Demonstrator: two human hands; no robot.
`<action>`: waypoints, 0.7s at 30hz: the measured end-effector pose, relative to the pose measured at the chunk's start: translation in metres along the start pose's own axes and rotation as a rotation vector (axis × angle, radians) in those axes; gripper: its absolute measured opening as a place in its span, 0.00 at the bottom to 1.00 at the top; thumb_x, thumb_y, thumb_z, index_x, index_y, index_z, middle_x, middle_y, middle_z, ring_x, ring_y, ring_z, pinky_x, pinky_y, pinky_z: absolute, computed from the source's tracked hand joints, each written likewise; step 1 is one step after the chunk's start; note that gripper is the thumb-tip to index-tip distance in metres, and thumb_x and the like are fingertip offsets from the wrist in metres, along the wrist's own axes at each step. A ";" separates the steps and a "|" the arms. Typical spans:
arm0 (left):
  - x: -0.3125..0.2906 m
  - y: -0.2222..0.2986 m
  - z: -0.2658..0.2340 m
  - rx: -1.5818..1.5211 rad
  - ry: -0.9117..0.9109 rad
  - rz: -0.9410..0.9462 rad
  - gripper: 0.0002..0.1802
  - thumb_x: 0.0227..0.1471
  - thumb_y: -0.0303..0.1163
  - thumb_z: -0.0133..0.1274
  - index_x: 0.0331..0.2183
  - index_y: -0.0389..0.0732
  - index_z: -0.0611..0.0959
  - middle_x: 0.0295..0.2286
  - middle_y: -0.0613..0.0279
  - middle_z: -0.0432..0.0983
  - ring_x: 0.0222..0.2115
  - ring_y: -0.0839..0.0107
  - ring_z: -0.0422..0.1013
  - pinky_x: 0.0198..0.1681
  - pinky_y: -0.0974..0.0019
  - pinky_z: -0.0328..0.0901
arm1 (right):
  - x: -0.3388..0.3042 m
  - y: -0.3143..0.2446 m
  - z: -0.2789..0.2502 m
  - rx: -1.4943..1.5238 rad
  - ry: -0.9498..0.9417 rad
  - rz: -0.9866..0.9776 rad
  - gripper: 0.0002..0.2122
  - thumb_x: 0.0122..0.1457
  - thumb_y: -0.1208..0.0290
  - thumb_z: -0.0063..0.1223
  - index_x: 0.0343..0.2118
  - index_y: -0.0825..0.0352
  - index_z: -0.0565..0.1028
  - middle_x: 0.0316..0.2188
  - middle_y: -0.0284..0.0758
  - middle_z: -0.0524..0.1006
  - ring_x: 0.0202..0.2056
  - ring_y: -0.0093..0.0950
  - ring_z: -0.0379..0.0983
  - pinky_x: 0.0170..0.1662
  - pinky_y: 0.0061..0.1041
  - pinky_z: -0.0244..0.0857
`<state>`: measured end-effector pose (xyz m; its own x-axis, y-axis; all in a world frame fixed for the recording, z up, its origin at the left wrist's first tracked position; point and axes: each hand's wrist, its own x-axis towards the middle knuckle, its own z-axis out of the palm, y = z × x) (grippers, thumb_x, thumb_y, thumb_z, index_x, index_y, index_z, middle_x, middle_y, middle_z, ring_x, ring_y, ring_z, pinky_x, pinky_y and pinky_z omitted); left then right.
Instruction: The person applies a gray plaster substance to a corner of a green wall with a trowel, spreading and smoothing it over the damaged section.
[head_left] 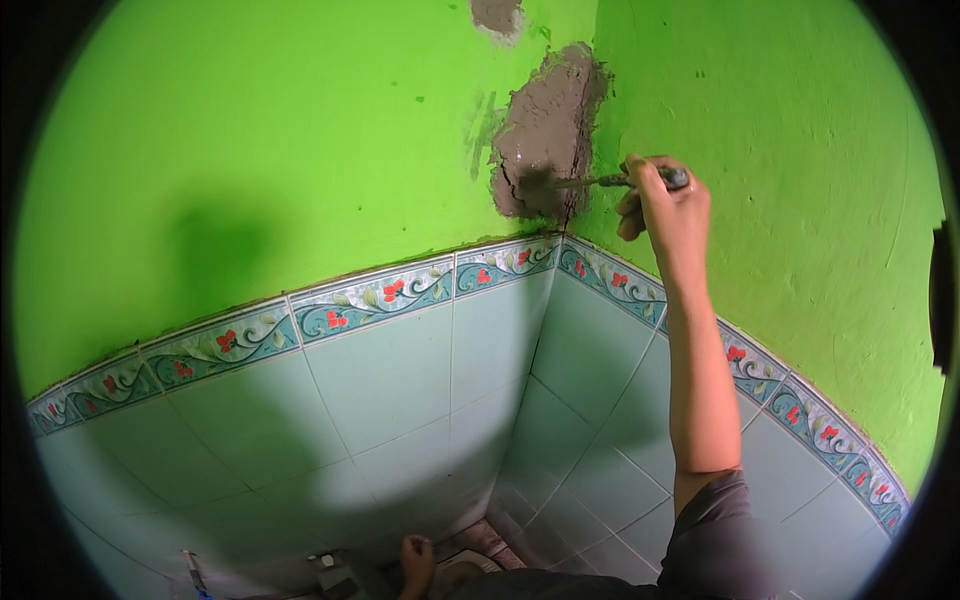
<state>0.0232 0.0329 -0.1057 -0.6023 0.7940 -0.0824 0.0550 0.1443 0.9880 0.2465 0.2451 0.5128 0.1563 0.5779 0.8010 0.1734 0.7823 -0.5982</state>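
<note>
The right hand (668, 205) grips a thin metal trowel (600, 182) by its handle, near the top middle. Its tip touches the wet grey cement patch (545, 130) in the green wall corner. The trowel looks stiff and light, best held by the handle. The left hand (416, 565), bottom middle, I cannot tell.

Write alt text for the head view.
A person's right hand presses a small trowel into a grey patch of wet cement at the corner of bright green walls, above pale tiles with a flowered border. The left hand rests low at the bottom edge.
</note>
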 end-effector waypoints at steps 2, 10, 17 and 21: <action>-0.001 0.000 -0.002 0.035 0.023 0.028 0.09 0.53 0.29 0.52 0.35 0.35 0.74 0.30 0.56 0.74 0.31 0.66 0.72 0.37 0.63 0.67 | 0.012 -0.004 0.006 -0.024 -0.014 0.029 0.12 0.56 0.65 0.56 0.29 0.72 0.76 0.15 0.38 0.75 0.11 0.22 0.68 0.14 0.20 0.61; 0.007 -0.031 -0.006 -0.025 0.047 -0.079 0.10 0.52 0.30 0.53 0.35 0.35 0.74 0.30 0.55 0.75 0.32 0.65 0.73 0.39 0.62 0.67 | 0.076 -0.014 0.024 -0.055 -0.136 -0.016 0.14 0.56 0.63 0.55 0.25 0.73 0.76 0.15 0.40 0.76 0.10 0.25 0.70 0.12 0.23 0.65; 0.003 -0.018 -0.008 0.178 0.158 -0.075 0.11 0.53 0.31 0.52 0.37 0.34 0.75 0.31 0.54 0.75 0.34 0.64 0.72 0.40 0.62 0.67 | 0.131 -0.013 0.039 -0.102 -0.215 0.015 0.18 0.55 0.58 0.55 0.25 0.74 0.76 0.16 0.42 0.77 0.10 0.26 0.71 0.13 0.24 0.68; -0.015 0.055 -0.019 0.188 0.035 -0.236 0.25 0.59 0.40 0.47 0.51 0.34 0.66 0.47 0.47 0.67 0.48 0.55 0.65 0.52 0.56 0.60 | 0.153 -0.020 0.045 -0.173 -0.259 0.023 0.20 0.54 0.56 0.55 0.27 0.74 0.76 0.17 0.42 0.77 0.11 0.26 0.71 0.14 0.25 0.69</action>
<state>0.0197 0.0177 -0.0472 -0.6429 0.7050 -0.2994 0.0542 0.4318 0.9003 0.2237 0.3285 0.6481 -0.0866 0.6522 0.7531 0.3392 0.7300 -0.5933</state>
